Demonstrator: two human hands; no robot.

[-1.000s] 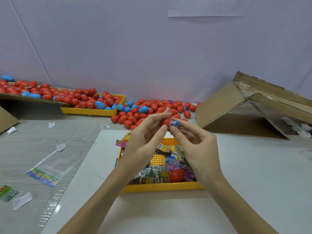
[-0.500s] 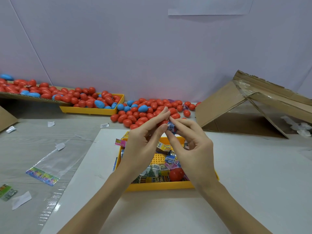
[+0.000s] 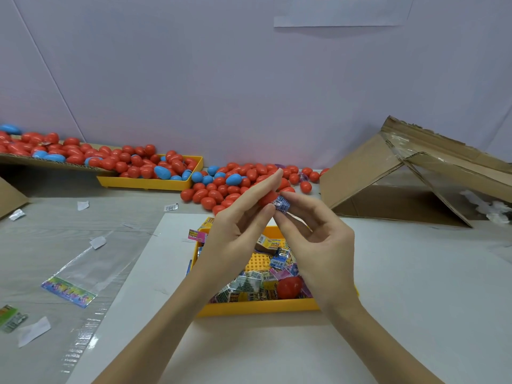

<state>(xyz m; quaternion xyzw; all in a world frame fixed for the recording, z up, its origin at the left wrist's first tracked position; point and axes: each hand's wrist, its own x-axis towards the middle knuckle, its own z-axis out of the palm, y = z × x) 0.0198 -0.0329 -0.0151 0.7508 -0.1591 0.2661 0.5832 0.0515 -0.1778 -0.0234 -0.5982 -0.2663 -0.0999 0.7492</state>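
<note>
My left hand [image 3: 238, 231] holds a red plastic egg half [image 3: 267, 197] between thumb and fingers, above the near yellow tray [image 3: 257, 309]. My right hand [image 3: 318, 239] pinches a small blue-and-white packet [image 3: 282, 205] at its fingertips, right against the egg half's opening. The tray below holds several small colourful packets [image 3: 249, 284] and one red egg [image 3: 289, 286]. Both hands meet at centre frame.
A heap of red and blue eggs [image 3: 230, 187] lies at the back, with more in a far yellow tray [image 3: 149, 184] and on cardboard at left. An open cardboard box [image 3: 401, 184] lies on its side at right. A clear plastic bag [image 3: 83, 270] and paper scraps lie at left.
Both hands have stayed together at the same spot, shifting slightly left; the packet remains pressed against the red egg half.
</note>
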